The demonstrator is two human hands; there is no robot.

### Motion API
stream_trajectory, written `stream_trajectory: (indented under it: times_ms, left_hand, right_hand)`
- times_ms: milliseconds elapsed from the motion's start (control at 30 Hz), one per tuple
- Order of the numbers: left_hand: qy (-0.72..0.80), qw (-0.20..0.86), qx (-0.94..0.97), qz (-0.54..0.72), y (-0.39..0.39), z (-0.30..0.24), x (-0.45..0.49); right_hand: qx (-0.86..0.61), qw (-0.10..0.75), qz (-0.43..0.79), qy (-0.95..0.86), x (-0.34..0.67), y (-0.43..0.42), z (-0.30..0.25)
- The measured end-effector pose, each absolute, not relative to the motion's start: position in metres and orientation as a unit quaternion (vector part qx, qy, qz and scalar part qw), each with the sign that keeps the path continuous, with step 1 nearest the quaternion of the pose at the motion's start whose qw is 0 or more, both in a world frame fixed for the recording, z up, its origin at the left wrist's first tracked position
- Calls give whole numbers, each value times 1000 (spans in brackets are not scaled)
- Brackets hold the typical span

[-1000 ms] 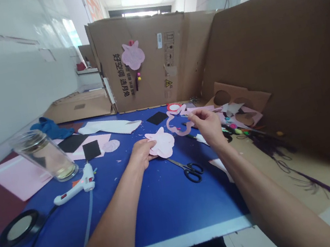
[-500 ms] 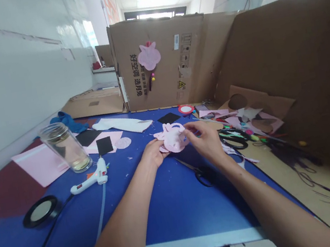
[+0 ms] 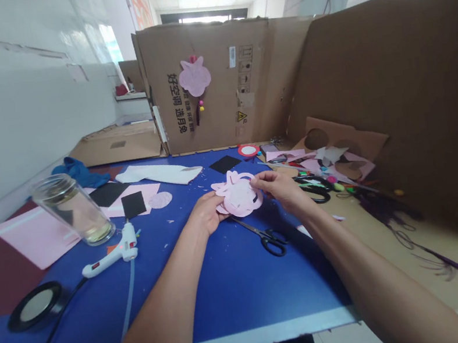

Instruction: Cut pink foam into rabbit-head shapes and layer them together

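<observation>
Over the blue table [image 3: 233, 295], the left hand [image 3: 206, 214] and right hand [image 3: 278, 187] grip a pink felt flower [image 3: 240, 198] between fingers and thumbs, and it now lies flatter than before. Just below them, the scissors [image 3: 269, 241] show more fully.

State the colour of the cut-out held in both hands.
The cut-out is pale pink, clearest in the head view.

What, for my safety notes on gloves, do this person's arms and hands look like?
The left hand and right hand are bare, with no gloves. The left forearm and right forearm are bare too, with no sleeve in view. No watch, ring or bracelet can be made out.
</observation>
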State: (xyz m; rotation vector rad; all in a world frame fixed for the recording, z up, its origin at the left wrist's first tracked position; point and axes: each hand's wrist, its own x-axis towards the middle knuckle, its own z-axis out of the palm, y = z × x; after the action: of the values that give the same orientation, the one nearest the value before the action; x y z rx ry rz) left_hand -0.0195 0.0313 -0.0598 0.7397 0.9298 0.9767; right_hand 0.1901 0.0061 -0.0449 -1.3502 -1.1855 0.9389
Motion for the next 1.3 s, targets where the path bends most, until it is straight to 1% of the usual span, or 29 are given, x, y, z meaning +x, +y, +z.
stream_trajectory:
  times_ms: [667,967,1133,1300]
  left_hand:
    - [399,712,312,486,33,-60,-21]
    - [383,721,305,490,36,-67,-24]
    - [359,730,324,483,33,-68,-21]
    - [379,721,315,487,33,-72,-18]
  right_hand:
    - [-536,545,465,-447,193,1,-36]
    - [-434,554,570,-425,196,-13,-14]
    - [-390,536,615,-426,187,-20,-9]
    - [-349,536,649,-412,181,-22,-10]
